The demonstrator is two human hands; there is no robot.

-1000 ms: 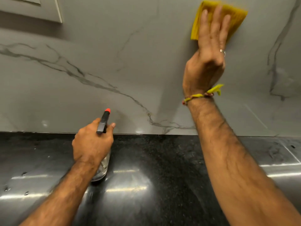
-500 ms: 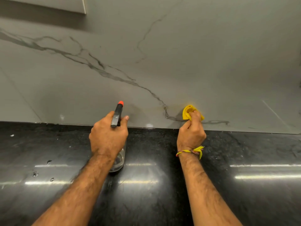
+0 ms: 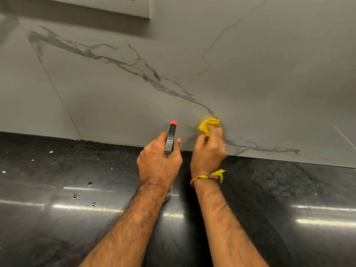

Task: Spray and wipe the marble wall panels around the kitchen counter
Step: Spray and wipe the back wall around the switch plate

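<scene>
Your left hand [image 3: 159, 164] is closed around the neck of the spray bottle [image 3: 170, 140], thumb on one side of the black trigger head, a fingertip showing on the other. The bottle stands upright on the worktop [image 3: 289, 199], just in front of the wall; its orange nozzle tip points up and toward the marble. The clear base shows only as a sliver below your wrist; the rest is hidden by the hand.

Your right hand [image 3: 209, 151] is closed on a bunched yellow cloth [image 3: 208, 126]. The cloth sticks out above the knuckles and is pressed to the marble panel [image 3: 250, 74] low down, just above the seam where panel meets worktop. The hand is slightly blurred. A yellow and red thread band [image 3: 208, 177] circles your right wrist, its loose ends sticking out to the right.

The two hands sit close side by side, apart, the bottle between them.

The cloth lies on the dark grey vein that runs diagonally down the panel from upper left; the vein carries on to the right of your hand along the bottom edge. A thin vertical joint [image 3: 55, 87] separates this panel from the one to the left. At top, the lower corner of a cabinet [image 3: 119, 6] casts a shadow on the wall.

The worktop is black, polished stone, with long streaks of reflected light. A few water drops [image 3: 75, 195] sit on it well left of your left forearm.
</scene>
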